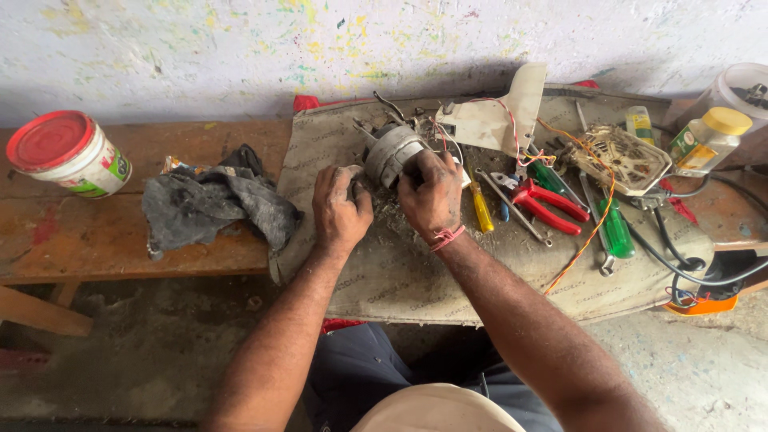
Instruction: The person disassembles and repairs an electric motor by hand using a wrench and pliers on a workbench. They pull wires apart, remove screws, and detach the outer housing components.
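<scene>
Gripping the grey motor (394, 154) at the mat's (416, 280) far edge on the table (96, 232), right hand (432, 196) clasped over its end; left hand (340, 210) clenched beside it; seemingly mid-disassembly; next probably needing the screwdriver (481, 206) just right of the motor.

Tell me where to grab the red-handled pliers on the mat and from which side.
Take the red-handled pliers by the two red handles, which point toward the lower right and lie bare. Come from above on that side. The metal nose end lies up-left among the wires and the yellow-handled screwdriver, so it looks crowded.
</scene>
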